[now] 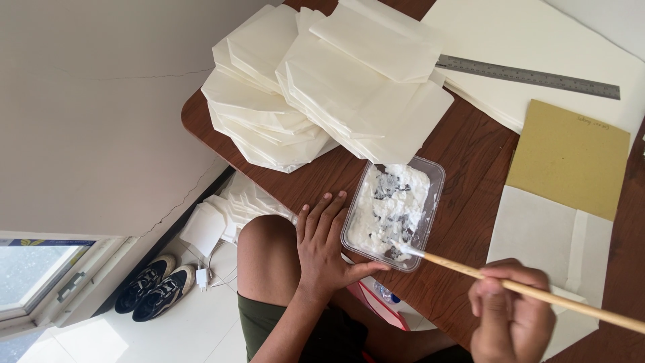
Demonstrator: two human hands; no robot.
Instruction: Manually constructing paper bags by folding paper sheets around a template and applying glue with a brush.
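While right hand (510, 316) grips brush (537, 290), tip in tub (395, 212) paste | left hand (326, 245) flat, open, bracing tub at 9 o'clock | risk: tub near table (470, 154) edge, hard dab may tip it.

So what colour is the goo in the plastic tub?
White paste, with dark bare patches, in the clear tub; head view.

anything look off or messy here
Mostly tidy. The clear plastic tub of white paste hangs partly over the table edge, steadied by the left hand. The folded paper stacks lean unevenly, and more folded sheets lie on the floor below.
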